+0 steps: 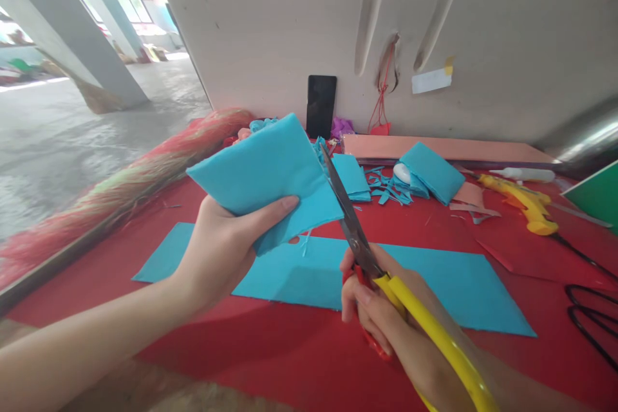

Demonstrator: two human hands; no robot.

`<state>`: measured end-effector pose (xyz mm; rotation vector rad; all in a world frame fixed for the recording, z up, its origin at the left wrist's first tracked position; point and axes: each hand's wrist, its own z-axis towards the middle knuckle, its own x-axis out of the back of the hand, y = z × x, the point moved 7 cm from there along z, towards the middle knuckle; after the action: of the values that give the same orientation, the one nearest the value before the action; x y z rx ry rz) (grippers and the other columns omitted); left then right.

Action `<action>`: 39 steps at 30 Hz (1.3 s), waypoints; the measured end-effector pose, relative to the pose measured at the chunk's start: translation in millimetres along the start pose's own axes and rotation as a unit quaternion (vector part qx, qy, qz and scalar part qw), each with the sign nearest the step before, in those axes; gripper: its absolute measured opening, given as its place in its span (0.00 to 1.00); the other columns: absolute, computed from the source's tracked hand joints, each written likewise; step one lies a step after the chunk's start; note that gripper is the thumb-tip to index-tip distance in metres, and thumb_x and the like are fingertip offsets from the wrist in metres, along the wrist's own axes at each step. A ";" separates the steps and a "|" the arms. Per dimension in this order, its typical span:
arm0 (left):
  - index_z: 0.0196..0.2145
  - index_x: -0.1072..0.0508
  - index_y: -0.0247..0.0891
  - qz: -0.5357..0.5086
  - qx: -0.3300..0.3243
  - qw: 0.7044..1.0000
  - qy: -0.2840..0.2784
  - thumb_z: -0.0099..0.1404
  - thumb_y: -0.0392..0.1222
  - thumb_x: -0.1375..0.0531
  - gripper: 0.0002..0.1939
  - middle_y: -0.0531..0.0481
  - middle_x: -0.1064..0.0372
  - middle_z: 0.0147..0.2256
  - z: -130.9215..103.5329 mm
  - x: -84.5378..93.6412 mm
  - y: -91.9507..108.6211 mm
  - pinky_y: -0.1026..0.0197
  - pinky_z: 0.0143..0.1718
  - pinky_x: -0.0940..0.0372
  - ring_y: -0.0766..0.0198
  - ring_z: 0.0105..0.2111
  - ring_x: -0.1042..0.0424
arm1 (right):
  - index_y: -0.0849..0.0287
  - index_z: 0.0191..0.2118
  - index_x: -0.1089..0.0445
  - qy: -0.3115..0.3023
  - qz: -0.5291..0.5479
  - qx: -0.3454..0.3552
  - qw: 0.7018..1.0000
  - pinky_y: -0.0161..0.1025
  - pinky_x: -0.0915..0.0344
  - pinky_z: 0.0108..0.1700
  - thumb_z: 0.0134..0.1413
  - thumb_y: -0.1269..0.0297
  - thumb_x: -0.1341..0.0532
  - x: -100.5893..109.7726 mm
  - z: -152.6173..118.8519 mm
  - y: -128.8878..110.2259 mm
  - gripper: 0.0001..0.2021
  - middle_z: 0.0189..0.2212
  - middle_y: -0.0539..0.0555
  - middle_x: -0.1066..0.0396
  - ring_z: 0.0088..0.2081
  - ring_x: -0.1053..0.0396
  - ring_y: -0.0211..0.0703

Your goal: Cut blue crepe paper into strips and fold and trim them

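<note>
My left hand [226,238] grips a folded piece of bright blue fabric [270,167], thumb on top and fingers underneath, holding it up above the table. In my right hand [381,309] is a pair of scissors [355,232] with dark metal blades and red and yellow handles. The blades point up and away, against the right edge of the folded fabric; whether they are closed on it I cannot tell. Beneath both hands a long blue fabric strip [299,277] lies flat on the red table cover [232,347].
Blue scraps [386,187] and folded blue pieces [432,170] lie at the back. A phone [321,106] leans on the wall panel. To the right are a yellow glue gun [521,199] with a black cord [589,315] and a white bottle [526,174]. A plastic-wrapped roll [145,187] borders the left.
</note>
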<state>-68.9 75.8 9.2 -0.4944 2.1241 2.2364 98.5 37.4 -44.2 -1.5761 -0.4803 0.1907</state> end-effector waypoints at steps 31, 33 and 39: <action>0.51 0.28 0.44 -0.022 0.072 0.996 -0.052 0.51 0.37 0.30 0.28 0.49 0.23 0.43 -0.6 -3.9 -8.8 0.59 0.35 0.23 0.55 0.37 0.22 | 0.56 0.40 0.41 -0.001 -0.025 -0.010 1.000 0.28 0.51 0.16 0.61 0.62 0.50 0.4 1.4 -5.9 0.06 0.18 0.44 0.41 0.15 0.50 0.29; 0.52 0.29 0.42 -0.021 0.069 0.996 -0.046 0.52 0.39 0.31 0.29 0.47 0.24 0.44 0.1 -3.5 -8.0 0.58 0.38 0.24 0.55 0.38 0.22 | 0.57 0.41 0.41 -0.002 -0.023 -0.013 1.000 0.28 0.52 0.16 0.61 0.62 0.50 0.1 1.6 -4.7 0.06 0.18 0.44 0.40 0.15 0.50 0.28; 0.49 0.27 0.42 0.000 0.052 0.998 -0.043 0.53 0.43 0.31 0.25 0.48 0.26 0.47 1.6 -3.3 -3.7 0.58 0.39 0.24 0.54 0.40 0.23 | 0.55 0.41 0.40 0.008 -0.011 -0.017 1.000 0.28 0.47 0.18 0.55 0.69 0.49 0.3 1.5 -7.2 0.07 0.23 0.46 0.34 0.17 0.46 0.30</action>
<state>-65.2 78.3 6.4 -0.3882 2.1836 2.0919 96.8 38.9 -37.1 -1.6041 -0.4913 0.1544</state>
